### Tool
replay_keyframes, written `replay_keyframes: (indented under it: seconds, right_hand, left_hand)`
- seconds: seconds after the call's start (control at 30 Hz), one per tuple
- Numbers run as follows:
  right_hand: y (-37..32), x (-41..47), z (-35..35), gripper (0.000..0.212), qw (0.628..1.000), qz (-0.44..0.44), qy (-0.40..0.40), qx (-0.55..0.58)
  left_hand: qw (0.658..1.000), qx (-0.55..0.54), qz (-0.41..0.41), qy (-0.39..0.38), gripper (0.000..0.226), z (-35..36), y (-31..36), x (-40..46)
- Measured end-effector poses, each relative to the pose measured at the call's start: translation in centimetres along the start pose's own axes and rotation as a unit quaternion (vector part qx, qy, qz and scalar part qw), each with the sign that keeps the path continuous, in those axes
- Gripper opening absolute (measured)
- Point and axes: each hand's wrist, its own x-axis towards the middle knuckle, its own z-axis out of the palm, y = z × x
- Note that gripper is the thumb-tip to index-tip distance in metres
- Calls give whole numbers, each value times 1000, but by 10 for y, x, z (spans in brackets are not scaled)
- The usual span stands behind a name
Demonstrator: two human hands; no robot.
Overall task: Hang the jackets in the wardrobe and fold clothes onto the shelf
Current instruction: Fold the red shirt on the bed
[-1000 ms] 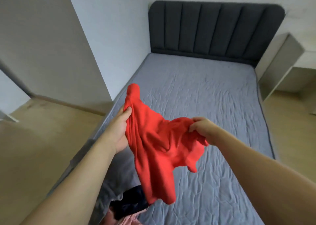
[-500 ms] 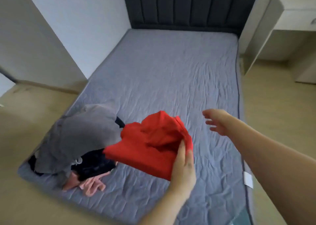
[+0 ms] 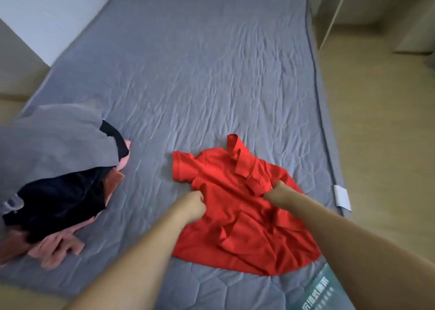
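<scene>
A red shirt (image 3: 237, 206), limp and light, lay at lower centre on the bed (image 3: 200, 74). Left hand (image 3: 191, 206) and right hand (image 3: 277, 189) pinched it, fingers curled; shoulders looked the best hold.

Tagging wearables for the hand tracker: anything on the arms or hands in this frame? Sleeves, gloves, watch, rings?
Nothing worn that shows. Left hand and right hand are bare, no gloves. Both forearms are bare up to the frame edge, no sleeves, watch or bands in view. Fingers are mostly hidden in fabric, so rings cannot be ruled out.
</scene>
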Motion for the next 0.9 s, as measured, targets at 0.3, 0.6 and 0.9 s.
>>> replay_keyframes:
  seconds: [0.3, 0.6, 0.9]
  right_hand:
    - [38, 177, 64, 61, 902, -156, 384, -119]
    - [10, 181, -20, 42, 959, -161, 72, 223]
    - [-13, 199, -76, 13, 966, -199, 51, 154]
  left_hand:
    - [942, 110, 83, 306, 59, 20, 26, 210]
    - [958, 36, 168, 230, 12, -7, 61, 216]
    - [936, -39, 135, 323, 23, -52, 99, 231]
